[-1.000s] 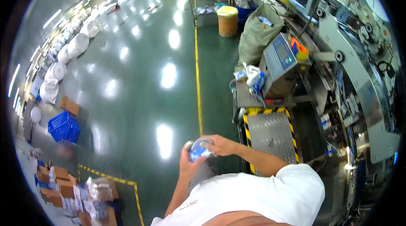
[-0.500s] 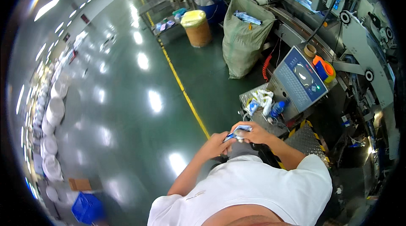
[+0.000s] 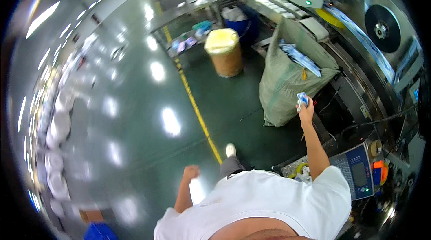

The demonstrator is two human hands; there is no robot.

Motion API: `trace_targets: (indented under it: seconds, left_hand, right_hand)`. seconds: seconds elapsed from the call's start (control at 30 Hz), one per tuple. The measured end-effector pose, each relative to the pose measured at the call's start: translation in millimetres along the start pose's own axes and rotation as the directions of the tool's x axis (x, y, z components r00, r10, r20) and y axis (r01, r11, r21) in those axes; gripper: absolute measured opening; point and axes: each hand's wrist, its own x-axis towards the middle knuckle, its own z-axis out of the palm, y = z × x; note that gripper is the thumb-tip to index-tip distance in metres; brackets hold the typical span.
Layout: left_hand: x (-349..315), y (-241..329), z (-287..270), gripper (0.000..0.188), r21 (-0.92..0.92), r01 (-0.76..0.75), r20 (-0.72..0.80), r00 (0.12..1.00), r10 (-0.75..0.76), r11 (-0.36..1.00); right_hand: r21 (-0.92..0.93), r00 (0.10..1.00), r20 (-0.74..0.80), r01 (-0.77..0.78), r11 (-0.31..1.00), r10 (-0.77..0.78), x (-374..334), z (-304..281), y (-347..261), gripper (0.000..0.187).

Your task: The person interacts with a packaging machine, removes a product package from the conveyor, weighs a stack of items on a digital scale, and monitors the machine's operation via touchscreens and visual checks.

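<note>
In front of me, my right hand (image 3: 306, 113) is closed around a crumpled blue-and-white plastic wrapper (image 3: 302, 99), which sticks out past the fingers. It is raised beside a large greenish woven sack (image 3: 283, 91) and overlaps the sack's lower right side in the picture. Blue-and-white film packaging (image 3: 301, 58) lies in the sack's wide mouth. My left hand (image 3: 191, 171) hangs low over the floor at my left, away from any object. Motion smears its fingers, so their pose is unclear.
A brown drum with a yellow cover (image 3: 223, 51) stands left of the sack, a blue bin (image 3: 246, 26) behind it. Along the right runs a packing machine with a film reel (image 3: 381, 28). A keyboard panel (image 3: 357, 172) is close at my right. A yellow line (image 3: 193, 100) crosses the green floor.
My hands were together on the wrapper at my waist. The right has reached forward with it towards the sack; the left has let go and dropped left. I have moved closer to the sack.
</note>
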Motion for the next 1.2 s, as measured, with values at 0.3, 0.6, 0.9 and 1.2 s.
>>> trace_targets:
  seconds: [0.3,0.6,0.9,1.2]
  left_hand:
    - [350,188,-66,0.016,0.656,-0.339,0.296,0.937,0.183,0.675]
    - [490,704,111,0.041,0.223,-0.965,0.419,0.221,0.881,0.136]
    - [577,846,409,0.092,0.402,-0.890,0.847,0.272,0.457,-0.216]
    - [551,816,363,0.039,0.131,-0.966,0.991,0.121,0.058,-0.225]
  right_hand:
    - [-0.311,0.772,-0.633,-0.309,0.899,0.046,262,9,108,0.066]
    - [-0.666,0.768,-0.599,-0.323,0.672,-0.224,444,36,95,0.088]
    - [-0.904,0.897,-0.380,-0.412,0.112,0.225,626,78,162,0.097]
    - [-0.969,0.535,-0.231,-0.197,-0.145,0.813,630,6,308,0.053]
